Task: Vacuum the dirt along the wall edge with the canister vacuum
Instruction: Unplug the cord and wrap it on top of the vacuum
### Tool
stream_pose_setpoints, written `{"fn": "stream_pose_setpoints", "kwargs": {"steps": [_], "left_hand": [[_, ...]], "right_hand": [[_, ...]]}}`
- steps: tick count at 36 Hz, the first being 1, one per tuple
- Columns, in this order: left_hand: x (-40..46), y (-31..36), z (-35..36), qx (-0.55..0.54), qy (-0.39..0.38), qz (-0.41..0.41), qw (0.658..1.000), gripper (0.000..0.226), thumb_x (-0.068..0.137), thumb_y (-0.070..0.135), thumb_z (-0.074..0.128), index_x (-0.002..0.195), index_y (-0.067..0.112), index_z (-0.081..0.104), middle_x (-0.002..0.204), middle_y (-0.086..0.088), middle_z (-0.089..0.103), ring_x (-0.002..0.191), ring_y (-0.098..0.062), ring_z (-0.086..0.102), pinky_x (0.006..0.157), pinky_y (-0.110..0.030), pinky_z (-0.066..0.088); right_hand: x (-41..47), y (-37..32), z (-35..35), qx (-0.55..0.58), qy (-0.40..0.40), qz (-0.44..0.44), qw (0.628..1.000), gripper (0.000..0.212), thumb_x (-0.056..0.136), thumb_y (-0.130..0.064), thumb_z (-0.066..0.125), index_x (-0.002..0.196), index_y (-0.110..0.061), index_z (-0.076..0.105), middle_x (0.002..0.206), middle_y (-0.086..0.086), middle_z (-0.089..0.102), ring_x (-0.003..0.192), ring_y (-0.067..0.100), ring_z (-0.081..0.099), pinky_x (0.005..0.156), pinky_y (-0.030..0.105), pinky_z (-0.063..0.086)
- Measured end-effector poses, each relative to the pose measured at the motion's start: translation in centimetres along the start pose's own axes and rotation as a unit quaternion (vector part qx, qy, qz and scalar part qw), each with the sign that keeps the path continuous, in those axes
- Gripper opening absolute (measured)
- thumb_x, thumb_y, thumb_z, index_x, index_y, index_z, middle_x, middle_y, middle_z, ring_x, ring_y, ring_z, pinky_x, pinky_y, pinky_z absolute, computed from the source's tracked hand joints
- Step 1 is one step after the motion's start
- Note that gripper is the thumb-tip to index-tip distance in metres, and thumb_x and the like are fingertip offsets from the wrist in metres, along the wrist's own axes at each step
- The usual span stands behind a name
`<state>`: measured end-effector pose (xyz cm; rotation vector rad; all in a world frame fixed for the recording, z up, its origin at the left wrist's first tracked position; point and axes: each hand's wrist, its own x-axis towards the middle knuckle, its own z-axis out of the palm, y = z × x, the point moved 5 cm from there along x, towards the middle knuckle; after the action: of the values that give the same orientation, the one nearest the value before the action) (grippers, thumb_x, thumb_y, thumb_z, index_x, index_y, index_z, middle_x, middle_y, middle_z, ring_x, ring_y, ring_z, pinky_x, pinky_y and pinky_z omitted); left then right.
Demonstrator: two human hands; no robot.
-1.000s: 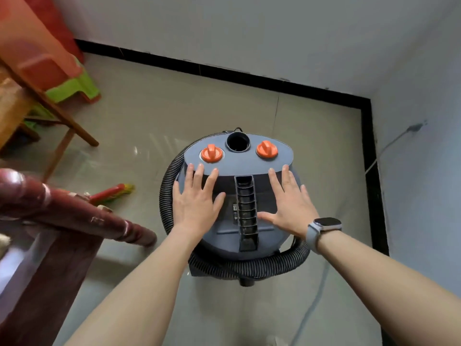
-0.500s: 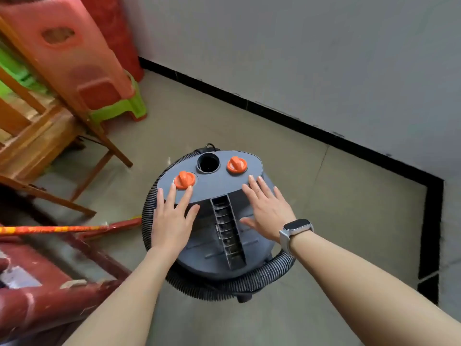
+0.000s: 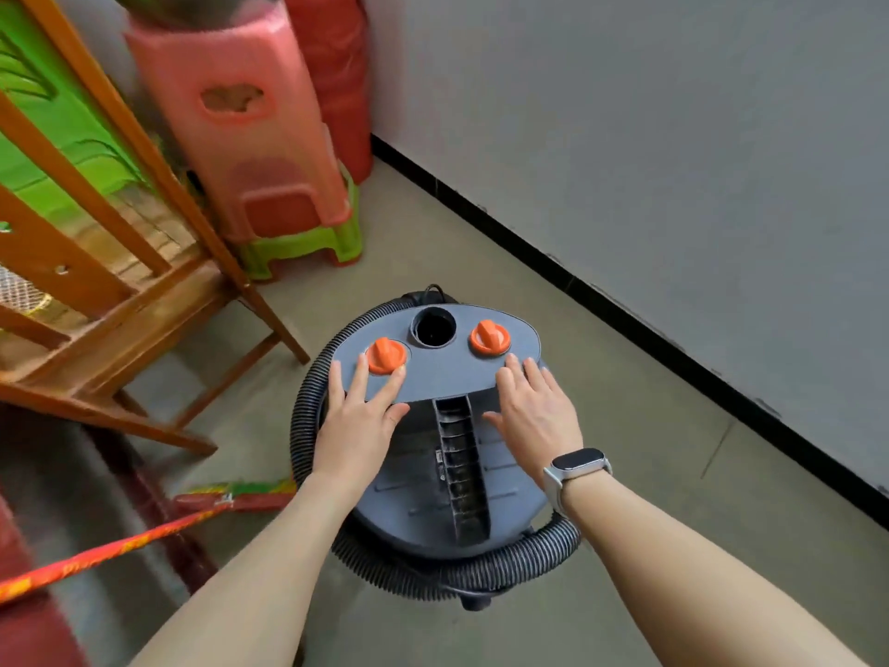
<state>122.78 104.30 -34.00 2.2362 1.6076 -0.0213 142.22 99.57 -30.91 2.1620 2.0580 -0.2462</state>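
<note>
A grey canister vacuum [image 3: 447, 377] stands on the tiled floor in the middle of the view, with two orange knobs on its lid and a round black opening between them. Its black ribbed hose [image 3: 308, 406] is coiled around the body. My left hand [image 3: 358, 416] lies flat on the lid's left side, fingertips beside the left orange knob [image 3: 385, 356]. On the lid's right side, my right hand [image 3: 534, 416] rests with straight fingers, a watch on its wrist. The grey wall with its black skirting [image 3: 625, 320] runs diagonally on the right.
Stacked pink and green plastic stools [image 3: 260, 151] stand in the corner at the back left. A wooden chair frame [image 3: 120, 291] fills the left side. A broom with a red and yellow handle [image 3: 144, 531] lies on the floor at the lower left.
The vacuum and both hands have travelled along the wall toward the stools and wooden chair, and the view has swung left. Both hands stay flat on the lid.
</note>
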Motion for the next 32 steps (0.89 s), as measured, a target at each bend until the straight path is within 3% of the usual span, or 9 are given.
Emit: {"fn": "stream_pose_setpoints", "kwargs": {"steps": [4,6,8,11,14,16,18,20,32], "left_hand": [[5.7,-0.6,-1.5,0.043,-0.018,-0.002,0.999,0.057,0.101,0.046,0.027,0.153,0.039,0.004,0.163,-0.01,-0.002,0.146,-0.04,-0.013,0.118,-0.04,0.014],[8.3,-0.8,-2.2,0.054,-0.02,-0.004,0.998,0.057,0.102,0.046,0.025,0.153,0.039,0.001,0.163,-0.011,-0.004,0.146,-0.041,-0.014,0.118,-0.038,0.013],[10.8,-1.0,-3.0,0.056,-0.017,-0.006,0.998,0.057,0.102,0.045,0.024,0.153,0.039,0.0,0.163,-0.011,-0.005,0.146,-0.04,-0.014,0.118,-0.038,0.012],[14.6,-1.4,-4.0,0.054,-0.013,-0.014,0.998,0.057,0.102,0.045,0.026,0.153,0.041,0.0,0.163,-0.008,-0.006,0.147,-0.039,-0.015,0.116,-0.04,0.022],[18.2,-1.6,-5.0,-0.006,0.011,-0.043,0.999,0.055,0.101,0.044,0.034,0.152,0.043,0.011,0.164,-0.002,-0.003,0.148,-0.032,-0.015,0.111,-0.042,0.034],[20.6,-1.8,-5.7,-0.03,0.029,-0.057,0.997,0.054,0.1,0.045,0.036,0.151,0.044,0.018,0.164,0.001,-0.001,0.148,-0.028,-0.014,0.108,-0.043,0.04],[23.0,-1.9,-6.4,-0.043,0.036,-0.07,0.996,0.052,0.1,0.045,0.036,0.15,0.044,0.021,0.164,0.003,0.0,0.148,-0.026,-0.014,0.103,-0.044,0.045],[25.1,-2.0,-7.1,-0.056,0.044,-0.088,0.994,0.051,0.1,0.046,0.036,0.15,0.045,0.022,0.164,0.004,0.001,0.149,-0.023,-0.014,0.102,-0.046,0.045],[33.0,-4.0,-10.5,-0.069,0.094,-0.148,0.982,0.049,0.1,0.046,0.038,0.148,0.042,0.03,0.162,-0.002,0.013,0.15,-0.026,-0.005,0.115,-0.052,0.023]], "right_hand": [[5.4,1.0,-1.3,-0.021,-0.007,-0.02,1.0,0.058,0.099,-0.035,0.05,0.148,-0.011,0.03,0.145,0.013,0.039,0.127,0.032,0.039,0.109,0.039,0.031],[7.9,1.2,-2.3,-0.013,0.007,-0.014,1.0,0.054,0.096,-0.029,0.057,0.145,-0.014,0.04,0.141,0.014,0.047,0.119,0.034,0.047,0.099,0.04,0.041],[10.4,1.7,-3.5,-0.003,0.034,-0.012,0.999,0.051,0.084,-0.021,0.074,0.131,-0.013,0.059,0.127,0.014,0.061,0.102,0.036,0.058,0.077,0.039,0.053],[14.4,2.5,-4.7,-0.016,0.059,-0.033,0.998,0.048,0.074,-0.013,0.082,0.12,-0.014,0.068,0.115,0.012,0.068,0.091,0.038,0.064,0.054,0.033,0.052],[18.7,3.7,-5.2,-0.014,0.082,-0.061,0.995,0.044,0.074,-0.013,0.083,0.117,-0.014,0.071,0.114,0.013,0.069,0.092,0.04,0.065,0.045,0.031,0.048],[21.7,4.1,-5.6,-0.002,0.071,-0.074,0.995,0.043,0.084,-0.015,0.074,0.127,-0.016,0.064,0.127,0.015,0.062,0.106,0.043,0.061,0.05,0.034,0.051],[24.8,4.7,-5.2,-0.022,0.025,-0.078,0.996,0.047,0.102,-0.023,0.046,0.148,-0.024,0.037,0.151,0.01,0.038,0.133,0.04,0.039,0.07,0.036,0.052],[27.6,5.3,-5.0,-0.032,-0.006,-0.089,0.995,0.049,0.106,-0.028,0.027,0.153,-0.029,0.015,0.159,0.002,0.02,0.142,0.033,0.021,0.081,0.034,0.048],[39.9,4.8,-7.2,-0.035,-0.055,-0.133,0.989,0.054,0.106,-0.023,0.031,0.155,-0.027,0.008,0.162,0.007,0.01,0.147,0.042,0.008,0.109,0.04,0.038]]}}
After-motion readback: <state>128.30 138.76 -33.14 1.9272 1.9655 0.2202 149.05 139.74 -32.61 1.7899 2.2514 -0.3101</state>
